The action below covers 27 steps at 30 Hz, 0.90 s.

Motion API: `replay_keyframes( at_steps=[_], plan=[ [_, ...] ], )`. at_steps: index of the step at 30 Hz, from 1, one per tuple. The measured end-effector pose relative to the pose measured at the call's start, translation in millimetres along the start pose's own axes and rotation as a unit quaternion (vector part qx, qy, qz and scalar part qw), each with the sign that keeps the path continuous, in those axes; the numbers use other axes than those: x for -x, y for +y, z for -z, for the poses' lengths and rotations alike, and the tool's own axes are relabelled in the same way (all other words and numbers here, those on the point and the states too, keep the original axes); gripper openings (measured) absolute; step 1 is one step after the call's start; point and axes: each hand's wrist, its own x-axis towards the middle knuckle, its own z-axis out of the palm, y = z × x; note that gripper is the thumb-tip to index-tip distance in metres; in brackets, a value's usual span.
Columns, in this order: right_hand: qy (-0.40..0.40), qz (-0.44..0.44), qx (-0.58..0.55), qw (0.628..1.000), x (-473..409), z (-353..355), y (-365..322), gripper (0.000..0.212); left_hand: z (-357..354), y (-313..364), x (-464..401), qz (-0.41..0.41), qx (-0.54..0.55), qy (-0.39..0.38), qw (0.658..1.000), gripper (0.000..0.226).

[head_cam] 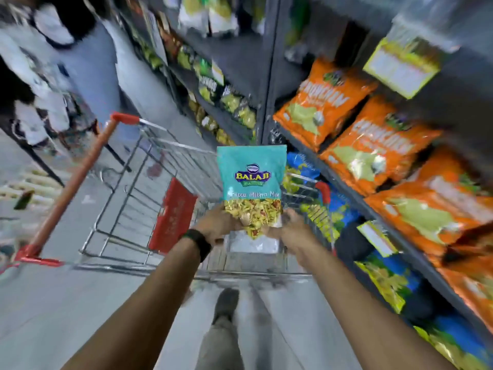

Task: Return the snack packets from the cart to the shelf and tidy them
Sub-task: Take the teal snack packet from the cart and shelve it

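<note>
1. The teal packet (252, 180) stands upright in the air, above the cart (149, 198), held at its bottom part by both hands. Its front w/ the "BALAJI" logo faces the camera.
2. Left hand (213, 222): it grips the packet's lower left corner, fingers folded behind the packet and pressing on it. The forearm reaches forward and a little inward, w/ a dark wristband (198, 243) at the wrist.
3. Right hand (293, 225): it is at the packet's lower right corner, touching it. The picture is blurred here, so I cannot tell exactly how the fingers sit; it seems to clasp the edge. The right forearm is also stretched forward, approx. mirroring the left one.
4. The cart is just under and behind the packet. It is a wire cart w/ a red handle (77, 182) and a red flap (172, 214).
5. Right of the cart is the shelf (416, 252), very near. Orange packets (373, 150) lie on it in a row, and blue and yellow packets (384, 276) on the level below.
6. Below the packet, between the two arms, one shoe (226, 303) of the person shows on the floor.
</note>
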Motion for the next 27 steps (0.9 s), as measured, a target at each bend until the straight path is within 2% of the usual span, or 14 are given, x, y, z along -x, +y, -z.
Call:
replay_keyframes(
  at_steps=[2, 5, 10, 13, 16, 19, 21, 23, 27],
  plan=[
    [0.019, 0.065, -0.019, 0.998, 39, 26, -26, 0.073, -16, 39, 42, -0.079, 0.039, 0.015, 0.996, 0.047],
    [0.068, 0.185, -0.040, 0.980, 93, 70, -68, 0.058, -40, 101, 93, -0.188, 0.088, 0.004, 0.978, 0.050],
    [0.191, 0.354, -0.044, 0.915, 164, 143, -148, 0.062, -75, 223, 132, -0.353, 0.070, -0.055, 0.931, 0.048],
    [0.286, 0.403, -0.028, 0.869, 179, 185, -190, 0.065, -102, 292, 126, -0.426, 0.056, -0.109, 0.896, 0.053],
    [0.378, 0.420, -0.020, 0.825, 178, 221, -223, 0.066, -136, 351, 99, -0.476, 0.026, -0.136, 0.868, 0.059],
    [0.453, 0.398, -0.025, 0.798, 166, 250, -242, 0.061, -172, 396, 67, -0.474, -0.006, -0.150, 0.868, 0.070],
    [0.486, 0.378, -0.029, 0.787, 156, 264, -249, 0.061, -193, 415, 48, -0.463, -0.022, -0.165, 0.871, 0.068],
    [0.506, 0.355, -0.027, 0.786, 146, 275, -249, 0.065, -213, 423, 29, -0.457, -0.014, -0.184, 0.870, 0.057],
    [0.537, 0.328, -0.030, 0.776, 128, 283, -238, 0.059, -234, 418, 8, -0.469, -0.007, -0.225, 0.854, 0.055]
  ],
)
